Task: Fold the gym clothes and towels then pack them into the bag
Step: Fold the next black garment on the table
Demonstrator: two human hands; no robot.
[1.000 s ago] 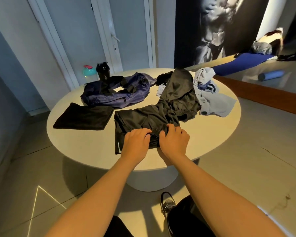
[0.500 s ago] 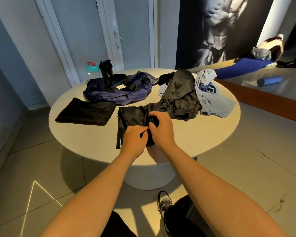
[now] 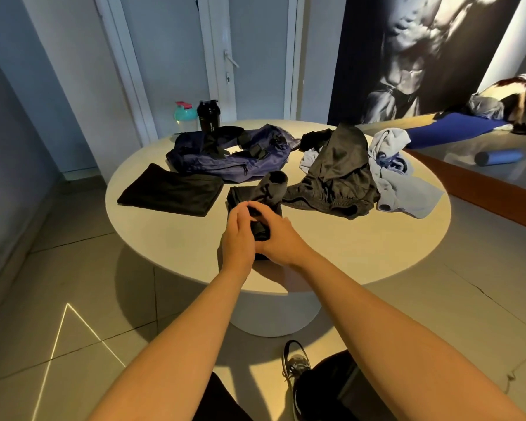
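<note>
Black garment (image 3: pixel 268 189) between left hand (image 3: pixel 237 238), right hand (image 3: pixel 281 241); navy bag (image 3: pixel 234 162) contents unseen.

The left forearm (image 3: pixel 195 329) and right forearm (image 3: pixel 377 314) are bare. Well below the fingers (image 3: pixel 240 215), black legwear (image 3: pixel 325 390) and one dark grey trainer (image 3: pixel 296 363) with pale laces show.

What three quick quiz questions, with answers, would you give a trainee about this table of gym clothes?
1. True or false: the navy bag lies on the floor.
2. What is between the left hand and right hand? A: dark garment; B: a book; C: a phone.
3. Fill in: the folded black cloth lies on the held garment's ___ side.
Key: 1 false, it is on the table; 2 A; 3 left.
</note>
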